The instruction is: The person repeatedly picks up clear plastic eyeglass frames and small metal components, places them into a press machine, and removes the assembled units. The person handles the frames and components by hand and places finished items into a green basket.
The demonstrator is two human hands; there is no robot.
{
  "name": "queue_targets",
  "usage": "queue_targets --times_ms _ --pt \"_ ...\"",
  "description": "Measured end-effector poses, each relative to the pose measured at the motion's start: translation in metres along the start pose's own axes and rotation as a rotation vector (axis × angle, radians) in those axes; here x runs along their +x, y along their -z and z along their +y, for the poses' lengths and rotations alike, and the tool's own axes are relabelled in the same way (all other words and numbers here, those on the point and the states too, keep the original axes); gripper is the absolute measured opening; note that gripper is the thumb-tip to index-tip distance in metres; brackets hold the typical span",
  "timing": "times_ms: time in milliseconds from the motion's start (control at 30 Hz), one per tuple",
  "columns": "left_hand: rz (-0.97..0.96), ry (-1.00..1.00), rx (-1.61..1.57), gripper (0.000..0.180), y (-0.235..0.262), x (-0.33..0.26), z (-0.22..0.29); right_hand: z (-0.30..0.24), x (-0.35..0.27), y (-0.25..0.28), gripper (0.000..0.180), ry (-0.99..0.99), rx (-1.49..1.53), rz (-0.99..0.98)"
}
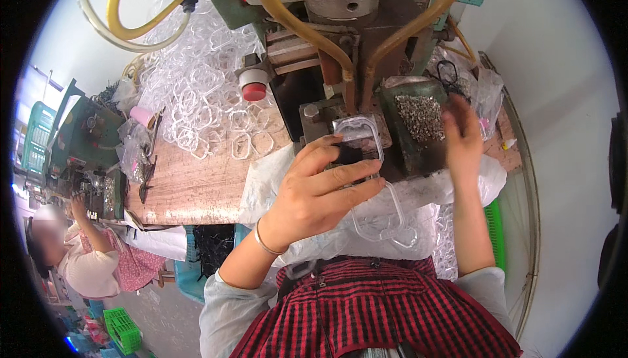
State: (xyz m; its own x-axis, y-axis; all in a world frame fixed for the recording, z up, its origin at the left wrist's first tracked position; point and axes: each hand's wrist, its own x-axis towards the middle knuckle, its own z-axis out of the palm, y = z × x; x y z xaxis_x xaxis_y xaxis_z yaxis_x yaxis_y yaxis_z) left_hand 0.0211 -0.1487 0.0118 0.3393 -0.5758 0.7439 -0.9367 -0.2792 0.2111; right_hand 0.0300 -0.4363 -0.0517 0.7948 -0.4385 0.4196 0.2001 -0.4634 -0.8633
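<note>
My left hand (322,188) is closed on a clear plastic double-loop frame (377,137). One loop lies at the machine's metal fixture (313,111), under the two upright copper-coloured rods; the other loop hangs toward my lap over the plastic sheeting. My right hand (463,137) is beside a dark tray (413,156). Its fingers are smeared by motion, so whether they hold anything is unclear. A heap of small metal pieces (420,117) fills part of that tray.
Yellow hoses (307,28) run down the machine. A red push button (254,91) juts out left of it. Many clear plastic frames (196,90) are piled on the wooden table (190,191). At far left a person (91,260) sits by another machine. A blue crate (190,273) holds black pieces.
</note>
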Motion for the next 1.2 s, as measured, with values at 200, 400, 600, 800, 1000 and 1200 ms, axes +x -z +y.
queue_targets --times_ms 200,400,600,800,1000,1200 --pt "-0.085 0.051 -0.040 0.032 0.007 0.008 0.002 0.029 0.021 0.018 0.031 -0.110 -0.125 -0.045" --pt "-0.060 0.041 -0.072 0.032 0.010 0.005 0.000 0.003 -0.032 0.019 0.015 0.080 -0.513 -0.253" --pt "0.112 0.124 -0.048 0.037 -0.005 -0.026 0.018 0.000 -0.034 -0.006 0.015 0.218 -0.771 -0.237" --pt "0.674 0.573 0.334 0.028 0.050 -0.074 -0.021 0.058 -0.039 0.004 0.025 0.233 -0.763 -0.112" --pt "0.184 0.528 0.862 0.014 0.015 -0.095 -0.175 0.073 -0.018 0.010 0.033 0.116 -0.723 -0.070" --pt "-0.238 0.569 0.778 0.007 0.058 -0.175 -0.213 0.020 -0.025 0.015 0.015 0.002 -0.335 -0.175"
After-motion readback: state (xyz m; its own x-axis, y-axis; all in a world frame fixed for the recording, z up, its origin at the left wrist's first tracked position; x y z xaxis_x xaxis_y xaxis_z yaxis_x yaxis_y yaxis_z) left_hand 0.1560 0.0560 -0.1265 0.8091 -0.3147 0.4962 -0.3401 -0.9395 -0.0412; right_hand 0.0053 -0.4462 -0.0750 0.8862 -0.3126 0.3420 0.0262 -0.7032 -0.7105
